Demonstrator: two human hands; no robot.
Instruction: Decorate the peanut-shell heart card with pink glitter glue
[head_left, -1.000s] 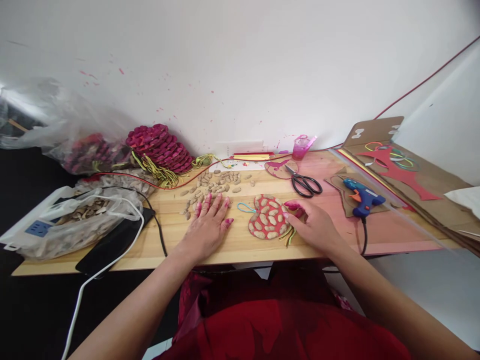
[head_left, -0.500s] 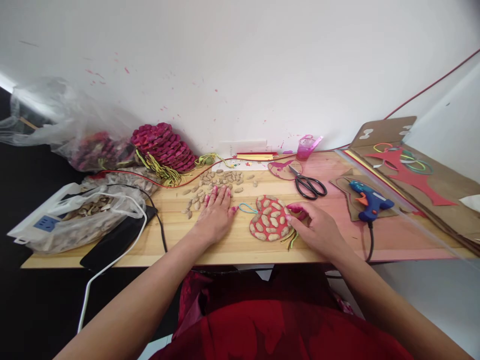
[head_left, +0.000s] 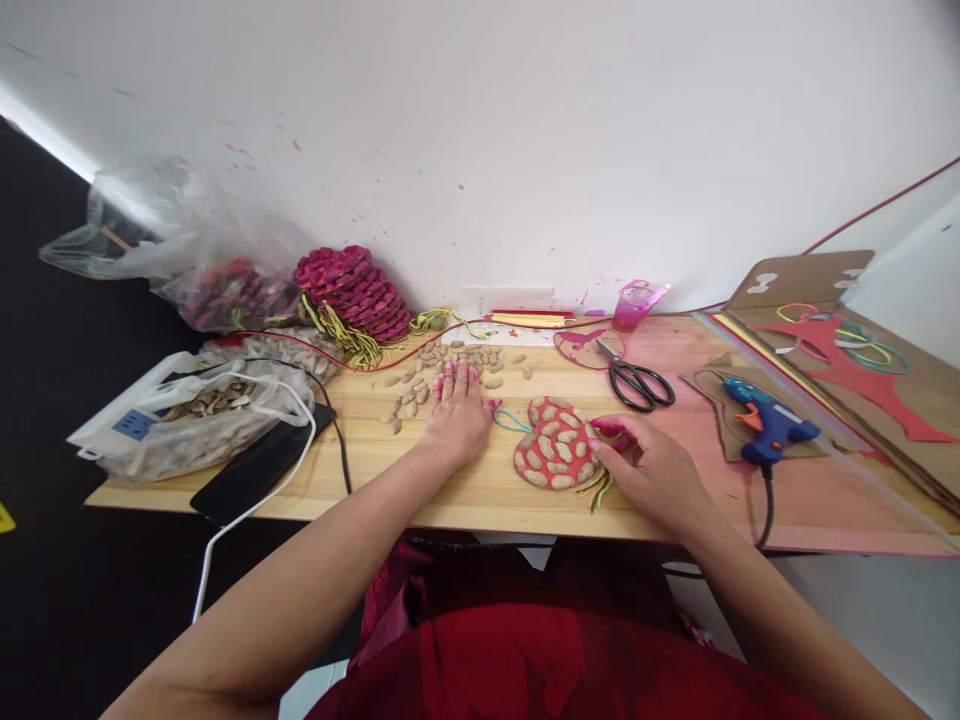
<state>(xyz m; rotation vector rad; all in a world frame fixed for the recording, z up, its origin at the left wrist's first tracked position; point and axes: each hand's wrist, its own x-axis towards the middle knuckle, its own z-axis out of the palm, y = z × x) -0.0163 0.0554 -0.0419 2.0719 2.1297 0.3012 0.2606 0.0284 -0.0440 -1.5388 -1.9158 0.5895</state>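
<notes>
My left hand [head_left: 459, 412] lies palm down on the wooden table [head_left: 465, 495], fingers stretched out over the near edge of some loose peanuts [head_left: 409, 400]. Whether a peanut is under the palm is hidden. To its right lies a red heart-shaped piece covered with peanuts [head_left: 555, 445]; a light-blue loop [head_left: 512, 421] sticks out at its left and yellow-green and dark cords at its lower right. At the heart's right edge, my right hand [head_left: 651, 462] has its thumb and curled forefinger closed on the rim. The other right fingers are partly hidden.
Black-handled scissors [head_left: 639, 385] lie behind my right hand, beside a pink-stained cutout [head_left: 581, 347]. A blue glue gun [head_left: 769, 418] rests on cardboard at right. At left are a power strip [head_left: 124, 425], a bag of shells [head_left: 217, 400] and magenta strung pieces [head_left: 360, 290].
The view has turned slightly left, so the table's things sit further right. My left hand has slid a little forward toward the peanuts. My right hand stays at the heart's edge.
</notes>
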